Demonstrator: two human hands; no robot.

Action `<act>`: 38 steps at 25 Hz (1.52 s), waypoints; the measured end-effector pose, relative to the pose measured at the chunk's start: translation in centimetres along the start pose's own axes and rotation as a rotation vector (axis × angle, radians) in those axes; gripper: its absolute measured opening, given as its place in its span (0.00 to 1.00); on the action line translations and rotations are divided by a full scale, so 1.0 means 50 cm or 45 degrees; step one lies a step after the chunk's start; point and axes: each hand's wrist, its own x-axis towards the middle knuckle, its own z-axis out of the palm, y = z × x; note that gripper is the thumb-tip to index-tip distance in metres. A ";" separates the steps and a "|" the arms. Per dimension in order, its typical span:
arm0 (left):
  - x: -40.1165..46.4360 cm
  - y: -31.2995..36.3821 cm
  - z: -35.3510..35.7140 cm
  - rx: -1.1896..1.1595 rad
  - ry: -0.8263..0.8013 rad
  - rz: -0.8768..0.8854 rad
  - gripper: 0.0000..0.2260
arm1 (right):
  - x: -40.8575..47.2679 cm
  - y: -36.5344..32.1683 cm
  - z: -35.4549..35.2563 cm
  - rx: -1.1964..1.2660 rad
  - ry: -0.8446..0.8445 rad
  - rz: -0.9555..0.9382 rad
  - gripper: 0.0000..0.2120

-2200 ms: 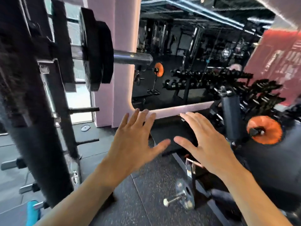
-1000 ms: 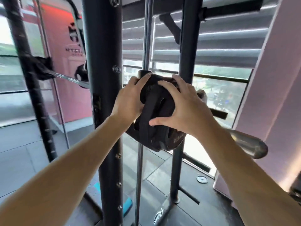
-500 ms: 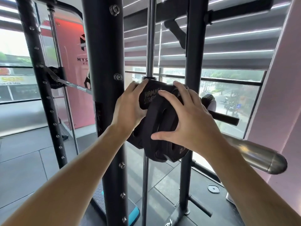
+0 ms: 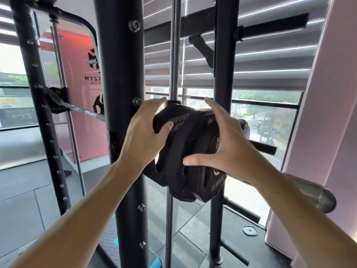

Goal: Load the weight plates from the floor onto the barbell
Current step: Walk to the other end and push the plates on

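**Plates on the sleeve, both hands at them**

Black weight plates (image 4: 185, 151) sit on the barbell (image 4: 313, 192) sleeve, just beside the rack upright (image 4: 123, 74). Left hand (image 4: 143, 136): grip clamped on the inner plate's top edge, thumb on its face. Right hand (image 4: 229, 147): fingers spread apart, lying against the outer plate (marked 2.5 kg). Plates lie between both hands.
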 end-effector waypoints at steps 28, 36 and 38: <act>0.021 0.108 0.046 0.068 -0.040 -0.038 0.15 | 0.123 0.052 -0.111 -0.155 -0.007 -0.134 0.21; 0.056 0.092 0.088 0.148 -0.180 0.087 0.14 | 0.143 0.078 -0.095 -0.142 -0.034 -0.017 0.20; 0.049 0.079 0.074 0.027 -0.130 0.082 0.12 | 0.151 0.075 -0.095 -0.147 -0.012 -0.038 0.18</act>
